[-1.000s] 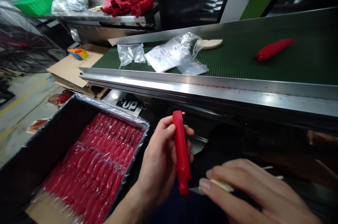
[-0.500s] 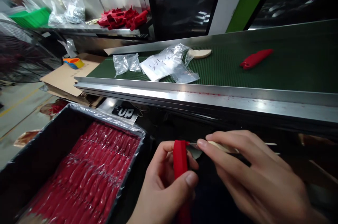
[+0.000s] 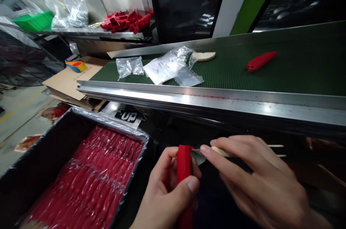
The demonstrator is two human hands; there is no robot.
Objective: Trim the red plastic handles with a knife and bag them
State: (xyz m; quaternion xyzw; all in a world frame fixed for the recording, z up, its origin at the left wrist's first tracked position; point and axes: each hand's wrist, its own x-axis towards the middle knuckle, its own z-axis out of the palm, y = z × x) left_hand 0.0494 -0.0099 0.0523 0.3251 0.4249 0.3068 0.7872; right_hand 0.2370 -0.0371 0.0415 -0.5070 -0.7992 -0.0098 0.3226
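My left hand (image 3: 167,189) is closed around a long red plastic part (image 3: 184,162), held upright with its lower end out of frame. My right hand (image 3: 259,178) grips a knife with a pale handle (image 3: 219,151); most of the handle is behind my fingers. The thin knife blade (image 3: 196,151) points left and meets the upper right edge of the red part, where a small red shaving shows. Another red part (image 3: 261,61) lies on the green conveyor belt (image 3: 229,74) beyond my hands.
Left of my hands stands a plastic-lined box (image 3: 108,122) with rows of wrapped red parts. The conveyor's metal rail (image 3: 173,95) runs across ahead. Clear bags (image 3: 170,65) and a beige curved piece (image 3: 204,56) lie on the belt. Red parts (image 3: 125,22) are heaped on a back shelf.
The knife and my right hand have shifted slightly left and down along the red part's upper edge. My left hand keeps its hold, nearly still.
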